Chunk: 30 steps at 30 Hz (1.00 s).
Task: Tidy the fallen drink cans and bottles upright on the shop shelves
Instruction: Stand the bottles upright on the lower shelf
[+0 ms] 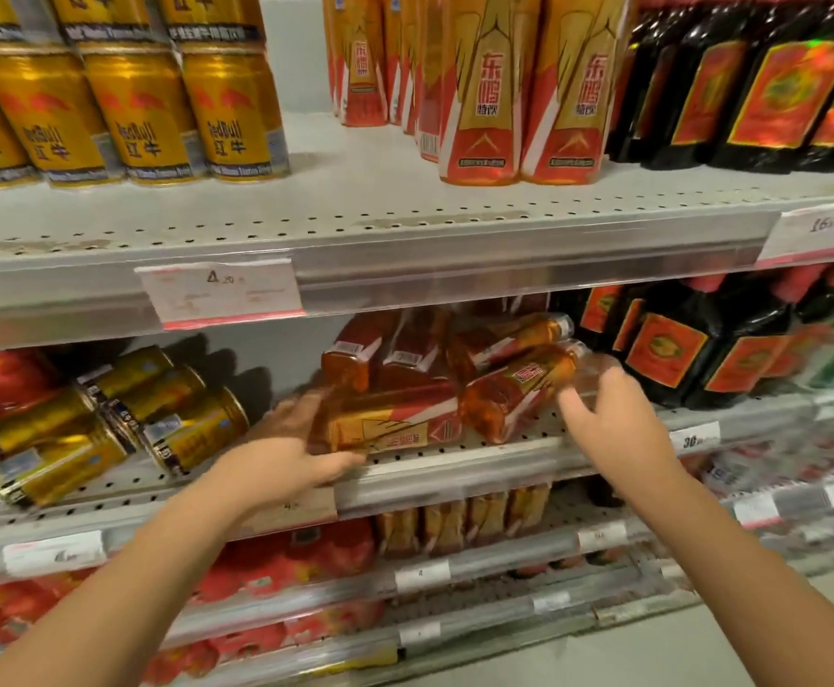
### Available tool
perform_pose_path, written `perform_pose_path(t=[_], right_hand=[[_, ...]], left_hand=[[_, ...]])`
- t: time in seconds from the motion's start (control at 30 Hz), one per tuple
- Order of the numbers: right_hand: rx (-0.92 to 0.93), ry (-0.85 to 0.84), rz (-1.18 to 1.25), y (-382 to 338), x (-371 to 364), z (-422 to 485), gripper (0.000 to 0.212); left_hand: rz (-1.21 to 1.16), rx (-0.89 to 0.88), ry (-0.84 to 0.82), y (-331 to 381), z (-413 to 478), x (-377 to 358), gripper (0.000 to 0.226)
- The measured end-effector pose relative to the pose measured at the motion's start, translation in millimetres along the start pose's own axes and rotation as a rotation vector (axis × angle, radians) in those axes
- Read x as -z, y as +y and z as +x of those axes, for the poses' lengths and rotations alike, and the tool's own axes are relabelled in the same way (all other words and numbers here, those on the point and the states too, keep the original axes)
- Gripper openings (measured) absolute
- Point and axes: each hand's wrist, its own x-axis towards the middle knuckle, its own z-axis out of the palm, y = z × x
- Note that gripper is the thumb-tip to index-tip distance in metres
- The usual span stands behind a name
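Observation:
On the middle shelf (454, 458) several orange-and-red drink bottles lie toppled in a heap. My left hand (281, 461) grips the base end of the front fallen bottle (395, 426), thumb under it and fingers behind it. My right hand (608, 419) is at the neck of another fallen bottle (519, 389), which points up to the right; thumb and fingers are spread apart, and motion blur hides whether they touch it. To the left, several gold fallen cans (107, 423) lie on their sides in a pile.
Dark bottles with red labels (692, 349) stand upright right of the heap. On the top shelf (355, 225) gold cans (132, 106), orange bottles (519, 91) and dark bottles (776, 86) stand upright. Lower shelves hold red packs. Price tags (221, 292) line the shelf edges.

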Motion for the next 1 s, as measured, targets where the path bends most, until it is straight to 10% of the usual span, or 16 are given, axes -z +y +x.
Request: perform_pose_path(t=[0.13,0.47,1.0], right_hand=[[-0.303,-0.179,-0.056,-6.0,-11.9,42.5,0.073],[-0.51,-0.423,0.439,-14.0,-26.7,89.7,0.065],[0.217,-0.011,0.461,5.0,1.7,39.0,0.073]], left_hand=[[-0.089,-0.039,-0.086,-5.9,8.2,6.6,0.096],[-0.445,-0.083,0.121,4.4,-1.1,5.9,0.078],[-0.744,-0.141,0.375,107.4,18.1,-9.5,0.067]])
